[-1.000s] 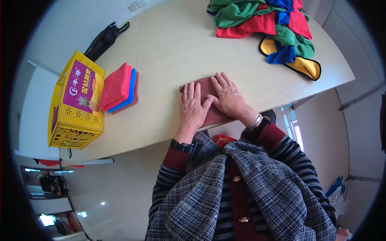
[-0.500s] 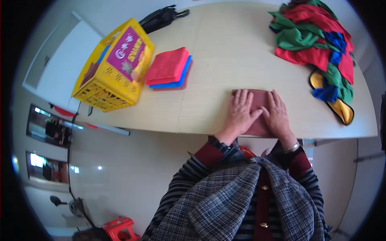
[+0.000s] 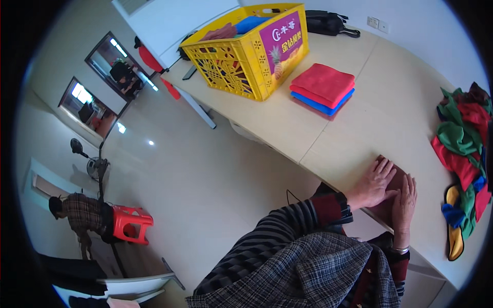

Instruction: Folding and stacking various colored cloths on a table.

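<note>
A folded maroon cloth (image 3: 398, 179) lies at the table's near edge, partly hidden beneath my hands. My left hand (image 3: 374, 184) rests flat on its left side, fingers stretched out. On the right side my right hand (image 3: 404, 203) also presses down with extended fingers, its thumb near the left hand's thumb. Farther left on the table sits a neat stack: a folded red cloth (image 3: 323, 84) on top, a blue cloth (image 3: 335, 107) under it and a maroon one at the bottom. Right of my hands lies a loose heap of red, green and blue cloths (image 3: 459, 138).
A yellow plastic crate (image 3: 262, 72) holding cloths stands on the table (image 3: 370, 120) beyond the stack, with a black bag (image 3: 328, 23) behind it. Yellow black-edged pieces (image 3: 454, 244) lie below the heap. At far left a person (image 3: 84, 215) bends over near a red stool (image 3: 132, 223).
The view has swung to the left, bringing the bending person and the whole stool into sight. Both hands stay on the maroon cloth; the stack and crate look undisturbed.
</note>
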`<action>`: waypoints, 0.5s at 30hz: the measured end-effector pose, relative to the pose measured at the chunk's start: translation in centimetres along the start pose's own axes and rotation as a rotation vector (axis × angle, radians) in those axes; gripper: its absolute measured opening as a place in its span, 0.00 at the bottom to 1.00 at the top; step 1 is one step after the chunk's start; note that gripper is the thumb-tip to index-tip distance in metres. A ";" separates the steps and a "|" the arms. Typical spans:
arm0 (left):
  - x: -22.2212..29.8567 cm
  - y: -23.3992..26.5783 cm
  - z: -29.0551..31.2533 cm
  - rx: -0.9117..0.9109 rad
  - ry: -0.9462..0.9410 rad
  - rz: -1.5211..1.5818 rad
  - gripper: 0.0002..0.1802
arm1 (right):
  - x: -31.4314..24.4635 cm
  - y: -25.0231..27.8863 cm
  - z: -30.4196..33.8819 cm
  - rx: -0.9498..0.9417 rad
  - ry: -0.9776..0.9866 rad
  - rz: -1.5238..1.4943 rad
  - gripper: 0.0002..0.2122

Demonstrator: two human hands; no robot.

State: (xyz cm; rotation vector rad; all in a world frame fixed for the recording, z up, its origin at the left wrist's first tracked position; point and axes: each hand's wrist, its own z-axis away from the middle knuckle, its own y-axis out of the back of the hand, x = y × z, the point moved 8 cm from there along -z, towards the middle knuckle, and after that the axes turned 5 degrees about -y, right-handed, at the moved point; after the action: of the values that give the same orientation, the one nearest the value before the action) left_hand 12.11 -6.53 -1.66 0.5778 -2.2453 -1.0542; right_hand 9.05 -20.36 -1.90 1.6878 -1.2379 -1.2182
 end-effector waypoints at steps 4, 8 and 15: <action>0.2 0.5 0.2 0.057 -0.021 0.040 0.43 | -0.9 -1.4 0.0 -0.026 0.032 -0.001 0.26; 0.4 0.9 0.2 0.079 -0.026 0.070 0.43 | -1.2 -1.8 0.1 -0.036 0.014 0.168 0.26; 0.3 0.8 0.2 0.064 -0.020 0.060 0.43 | -1.0 -1.8 0.1 -0.063 -0.069 0.203 0.27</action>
State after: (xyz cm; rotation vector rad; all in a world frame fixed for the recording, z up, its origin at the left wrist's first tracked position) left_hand 11.69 -6.15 -1.02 0.5247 -2.3062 -0.9659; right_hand 9.41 -18.91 -3.33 1.4468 -1.3623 -1.1869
